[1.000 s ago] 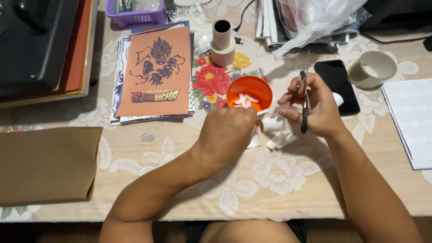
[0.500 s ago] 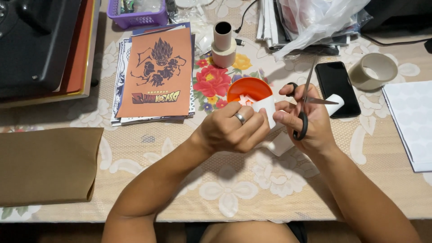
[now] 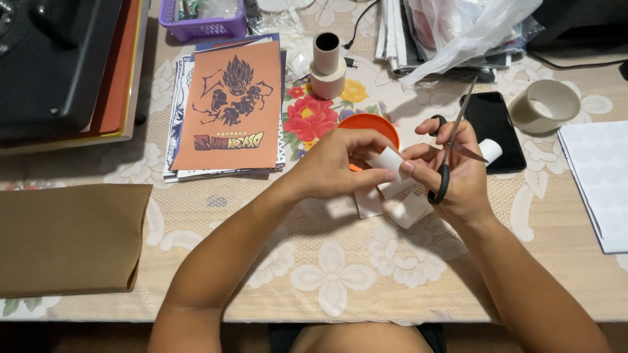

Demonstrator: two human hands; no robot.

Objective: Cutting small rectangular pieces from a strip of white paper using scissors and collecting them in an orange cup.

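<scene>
left hand [image 3: 330,167] fingers pinch a white paper strip [image 3: 386,163] above the orange bowl [image 3: 368,124]; right hand [image 3: 458,171] grips black scissors [image 3: 450,147], blades slightly open. the curling strip could slip, likely making a crooked cut or nicking fingertips.

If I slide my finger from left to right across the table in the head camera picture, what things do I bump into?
Brown paper bag → orange card with a dark figure → left hand pinching the white strip → right hand with the scissors → black phone → tape roll → white sheets.
</scene>
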